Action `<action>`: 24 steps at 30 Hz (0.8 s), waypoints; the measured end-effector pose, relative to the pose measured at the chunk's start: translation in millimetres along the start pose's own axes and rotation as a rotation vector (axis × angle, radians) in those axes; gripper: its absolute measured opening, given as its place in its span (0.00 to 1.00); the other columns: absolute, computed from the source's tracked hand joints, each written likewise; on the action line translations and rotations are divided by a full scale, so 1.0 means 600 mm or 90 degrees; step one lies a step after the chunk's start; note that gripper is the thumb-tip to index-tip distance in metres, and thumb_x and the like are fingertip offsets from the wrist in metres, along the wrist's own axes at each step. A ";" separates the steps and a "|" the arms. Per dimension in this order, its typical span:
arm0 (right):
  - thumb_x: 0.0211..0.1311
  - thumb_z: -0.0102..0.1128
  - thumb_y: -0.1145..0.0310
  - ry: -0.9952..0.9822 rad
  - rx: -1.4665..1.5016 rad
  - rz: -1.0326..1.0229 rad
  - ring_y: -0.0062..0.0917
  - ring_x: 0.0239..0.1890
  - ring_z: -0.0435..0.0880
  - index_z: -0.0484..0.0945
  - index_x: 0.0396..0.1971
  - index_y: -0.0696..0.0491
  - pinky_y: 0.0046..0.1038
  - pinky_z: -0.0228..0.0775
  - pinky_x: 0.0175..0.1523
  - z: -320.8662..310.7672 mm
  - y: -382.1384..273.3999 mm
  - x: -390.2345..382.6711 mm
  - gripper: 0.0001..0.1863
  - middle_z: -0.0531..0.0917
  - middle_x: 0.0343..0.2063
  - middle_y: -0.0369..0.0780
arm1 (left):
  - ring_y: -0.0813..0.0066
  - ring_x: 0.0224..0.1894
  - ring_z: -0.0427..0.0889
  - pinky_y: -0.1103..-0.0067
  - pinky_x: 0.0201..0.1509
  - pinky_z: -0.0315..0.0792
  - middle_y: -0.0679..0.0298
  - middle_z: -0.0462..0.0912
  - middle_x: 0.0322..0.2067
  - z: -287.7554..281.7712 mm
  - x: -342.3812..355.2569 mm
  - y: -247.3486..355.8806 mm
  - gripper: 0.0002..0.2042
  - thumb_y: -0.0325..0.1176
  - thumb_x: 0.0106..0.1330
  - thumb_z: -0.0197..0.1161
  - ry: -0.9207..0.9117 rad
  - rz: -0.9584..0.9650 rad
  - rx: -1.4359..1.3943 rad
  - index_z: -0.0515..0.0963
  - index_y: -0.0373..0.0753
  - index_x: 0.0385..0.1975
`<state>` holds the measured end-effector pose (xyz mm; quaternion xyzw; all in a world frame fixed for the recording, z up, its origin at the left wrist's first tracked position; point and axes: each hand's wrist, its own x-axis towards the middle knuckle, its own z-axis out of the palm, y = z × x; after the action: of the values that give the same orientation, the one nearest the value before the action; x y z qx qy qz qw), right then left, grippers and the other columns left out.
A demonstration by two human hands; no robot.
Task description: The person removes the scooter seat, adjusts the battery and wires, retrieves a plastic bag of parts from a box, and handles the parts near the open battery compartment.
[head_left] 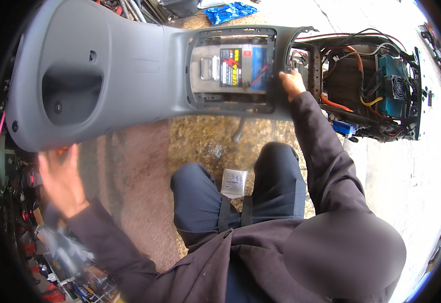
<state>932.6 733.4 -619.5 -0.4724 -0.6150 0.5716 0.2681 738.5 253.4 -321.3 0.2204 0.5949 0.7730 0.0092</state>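
Observation:
A large grey plastic body panel (139, 65) stretches across the upper left and middle, with a deep rounded recess at its left end and a rectangular opening near its right end. My right hand (293, 84) is closed on the panel's right end, its fingertips partly hidden by the rim. Just below the panel's left end is my left hand (61, 182), its fingers spread and slightly blurred; whether they touch the panel's edge I cannot tell. Through the opening a printed box-like thing (245, 63) in grey, black and blue shows.
Right of the panel stands a metal frame (417, 96) with orange cables and a teal unit (393, 83) with a fan. A small white packet (234, 183) lies between my knees. Tools and parts crowd the left rim. A blue plastic bag (229, 12) lies at the far side.

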 end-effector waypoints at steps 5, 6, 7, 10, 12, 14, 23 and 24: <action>0.57 0.61 0.70 -0.034 0.035 0.012 0.30 0.40 0.79 0.74 0.46 0.66 0.31 0.72 0.44 -0.001 0.017 0.010 0.20 0.81 0.38 0.46 | 0.44 0.60 0.69 0.57 0.61 0.71 0.45 0.60 0.65 0.019 -0.049 -0.057 0.29 0.35 0.70 0.57 0.164 0.171 0.132 0.56 0.29 0.65; 0.57 0.61 0.70 -0.030 0.038 -0.002 0.28 0.38 0.79 0.74 0.46 0.66 0.31 0.72 0.43 0.003 0.025 0.013 0.19 0.81 0.37 0.45 | 0.50 0.58 0.72 0.59 0.59 0.73 0.47 0.64 0.63 0.032 -0.067 -0.082 0.27 0.33 0.70 0.57 0.254 0.216 0.166 0.59 0.30 0.64; 0.56 0.60 0.73 -0.028 -0.001 -0.035 0.28 0.39 0.80 0.73 0.48 0.64 0.30 0.72 0.43 0.005 0.032 0.017 0.20 0.81 0.38 0.45 | 0.55 0.56 0.73 0.62 0.57 0.74 0.50 0.66 0.60 0.050 -0.081 -0.105 0.25 0.33 0.69 0.58 0.252 0.234 0.189 0.60 0.32 0.63; 0.49 0.60 0.73 -0.022 0.075 -0.053 0.37 0.40 0.83 0.75 0.46 0.67 0.34 0.74 0.46 0.012 0.043 0.017 0.22 0.83 0.37 0.51 | 0.70 0.52 0.73 0.70 0.52 0.75 0.60 0.73 0.52 0.123 -0.149 -0.192 0.20 0.32 0.65 0.62 0.071 0.111 0.195 0.68 0.36 0.56; 0.47 0.59 0.73 -0.022 0.068 -0.059 0.39 0.40 0.84 0.77 0.44 0.70 0.35 0.74 0.46 0.007 0.039 0.006 0.22 0.83 0.36 0.53 | 0.73 0.49 0.76 0.75 0.50 0.76 0.62 0.76 0.49 0.194 -0.202 -0.265 0.16 0.28 0.65 0.61 -0.105 -0.032 0.185 0.72 0.38 0.52; 0.46 0.58 0.75 -0.041 0.093 -0.020 0.36 0.37 0.83 0.77 0.43 0.69 0.33 0.74 0.44 -0.001 0.021 -0.007 0.21 0.83 0.34 0.50 | 0.73 0.47 0.78 0.79 0.50 0.75 0.59 0.77 0.47 0.275 -0.228 -0.337 0.19 0.23 0.61 0.64 -0.263 -0.153 0.176 0.72 0.34 0.53; 0.45 0.55 0.79 -0.153 0.192 0.025 0.30 0.34 0.79 0.74 0.43 0.68 0.32 0.71 0.39 -0.051 -0.044 -0.069 0.20 0.79 0.32 0.45 | 0.49 0.59 0.74 0.67 0.64 0.67 0.39 0.73 0.55 0.513 -0.241 -0.541 0.38 0.45 0.53 0.70 -0.432 -0.139 0.486 0.67 0.25 0.59; 0.45 0.56 0.78 -0.155 0.182 0.014 0.30 0.34 0.78 0.74 0.42 0.69 0.32 0.71 0.39 -0.050 -0.042 -0.068 0.21 0.79 0.32 0.45 | 0.48 0.59 0.74 0.66 0.64 0.67 0.40 0.73 0.55 0.518 -0.242 -0.547 0.38 0.45 0.53 0.70 -0.426 -0.141 0.504 0.66 0.25 0.59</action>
<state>968.5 713.2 -580.6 -0.3631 -0.5504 0.7091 0.2497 897.4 593.7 -611.3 0.3778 0.8254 0.3709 0.1962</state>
